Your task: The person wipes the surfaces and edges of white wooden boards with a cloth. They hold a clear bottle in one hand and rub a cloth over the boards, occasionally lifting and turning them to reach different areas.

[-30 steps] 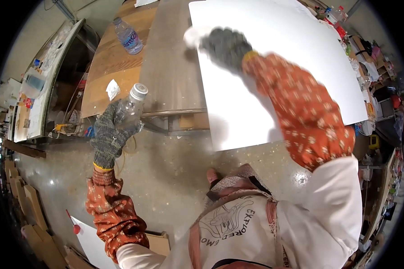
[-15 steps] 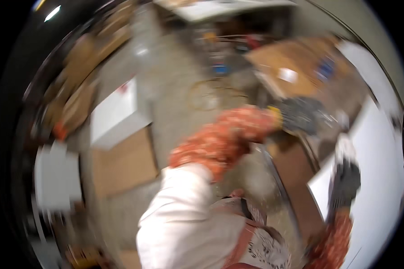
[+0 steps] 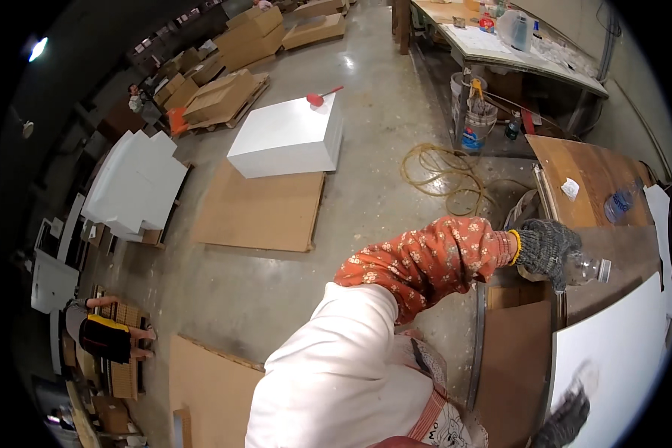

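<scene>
My left hand (image 3: 549,252), in a grey knit glove with a yellow cuff, is closed around a clear plastic bottle (image 3: 584,269) with a white cap end, tilted over on its side. It is beside the brown board's near edge. My right hand (image 3: 564,424), in a dark grey glove, is low at the right edge of view and smeared by motion. It has a white cloth (image 3: 586,378) at its fingertips, against a large white panel (image 3: 612,336). The fingers on the cloth are partly blurred.
A wooden board (image 3: 586,168) with crumpled paper and a blue-labelled bottle (image 3: 618,205) lies beyond my left hand. A coiled hose (image 3: 444,175) and a bucket (image 3: 479,116) are on the floor. White panels (image 3: 284,138) are stacked left; a person (image 3: 108,336) bends at far left.
The view has swung right to left over the scene, so the panels sit further right. My right hand has moved down and nearer. The bottle stays in my left hand.
</scene>
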Demonstrator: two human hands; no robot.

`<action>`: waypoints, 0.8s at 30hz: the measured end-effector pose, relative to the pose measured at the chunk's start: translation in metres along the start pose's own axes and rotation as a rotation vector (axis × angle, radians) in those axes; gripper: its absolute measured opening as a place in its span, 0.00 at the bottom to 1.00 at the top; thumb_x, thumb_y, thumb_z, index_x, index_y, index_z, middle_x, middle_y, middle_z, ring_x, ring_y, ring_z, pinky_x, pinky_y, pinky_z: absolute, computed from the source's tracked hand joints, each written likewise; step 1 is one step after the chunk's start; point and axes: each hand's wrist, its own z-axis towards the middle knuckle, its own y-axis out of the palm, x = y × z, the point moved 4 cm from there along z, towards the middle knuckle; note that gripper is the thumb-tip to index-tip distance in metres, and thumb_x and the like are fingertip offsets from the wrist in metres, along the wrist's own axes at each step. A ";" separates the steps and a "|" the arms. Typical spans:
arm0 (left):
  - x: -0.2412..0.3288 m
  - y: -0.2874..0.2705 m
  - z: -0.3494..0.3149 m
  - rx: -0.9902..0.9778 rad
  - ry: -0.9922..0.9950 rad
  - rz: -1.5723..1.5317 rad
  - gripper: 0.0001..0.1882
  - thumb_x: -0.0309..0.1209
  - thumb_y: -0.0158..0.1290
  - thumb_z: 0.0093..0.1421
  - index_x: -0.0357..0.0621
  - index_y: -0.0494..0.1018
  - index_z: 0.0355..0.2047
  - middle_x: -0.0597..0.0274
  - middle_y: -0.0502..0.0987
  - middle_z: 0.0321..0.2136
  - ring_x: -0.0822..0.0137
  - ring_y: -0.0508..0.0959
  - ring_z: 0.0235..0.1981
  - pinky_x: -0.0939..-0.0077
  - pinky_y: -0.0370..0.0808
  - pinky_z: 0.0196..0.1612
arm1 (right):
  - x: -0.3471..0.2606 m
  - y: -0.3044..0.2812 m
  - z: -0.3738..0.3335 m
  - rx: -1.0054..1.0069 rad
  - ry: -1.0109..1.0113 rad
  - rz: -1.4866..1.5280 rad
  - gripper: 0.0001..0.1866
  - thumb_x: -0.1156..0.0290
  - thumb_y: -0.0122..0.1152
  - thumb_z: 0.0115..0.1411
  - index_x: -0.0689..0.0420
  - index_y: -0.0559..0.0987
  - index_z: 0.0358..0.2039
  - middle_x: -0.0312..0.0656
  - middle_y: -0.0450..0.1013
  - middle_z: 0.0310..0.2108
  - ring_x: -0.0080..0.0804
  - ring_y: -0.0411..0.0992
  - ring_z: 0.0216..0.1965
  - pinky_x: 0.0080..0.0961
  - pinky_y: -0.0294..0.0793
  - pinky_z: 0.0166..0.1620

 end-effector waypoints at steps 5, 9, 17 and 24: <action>0.009 0.000 -0.017 -0.030 -0.034 0.025 0.42 0.51 0.68 0.33 0.42 0.72 0.48 0.50 0.77 0.42 0.51 0.76 0.46 0.61 0.71 0.49 | 0.055 0.009 -0.033 0.163 -0.041 -0.064 0.15 0.59 0.51 0.64 0.57 0.78 0.41 0.44 0.76 0.40 0.40 0.74 0.41 0.35 0.75 0.44; 0.036 -0.001 -0.051 0.018 0.042 0.037 0.37 0.53 0.65 0.35 0.42 0.75 0.43 0.49 0.77 0.42 0.49 0.76 0.45 0.60 0.71 0.49 | 0.096 -0.023 -0.090 0.273 0.040 -0.378 0.13 0.61 0.53 0.64 0.57 0.78 0.36 0.41 0.77 0.35 0.38 0.76 0.33 0.31 0.77 0.33; 0.055 0.007 -0.038 -0.039 0.010 0.039 0.41 0.54 0.66 0.34 0.41 0.73 0.47 0.50 0.75 0.45 0.50 0.75 0.46 0.60 0.71 0.50 | 0.032 -0.009 -0.046 0.156 -0.077 0.061 0.16 0.58 0.50 0.65 0.55 0.79 0.41 0.44 0.76 0.41 0.40 0.74 0.43 0.34 0.74 0.46; 0.076 0.017 -0.061 -0.040 -0.015 0.054 0.40 0.51 0.68 0.32 0.41 0.73 0.45 0.48 0.77 0.37 0.49 0.77 0.41 0.60 0.73 0.45 | 0.147 -0.014 -0.106 0.417 -0.089 -0.505 0.12 0.58 0.49 0.66 0.50 0.77 0.37 0.34 0.74 0.29 0.29 0.73 0.28 0.27 0.75 0.29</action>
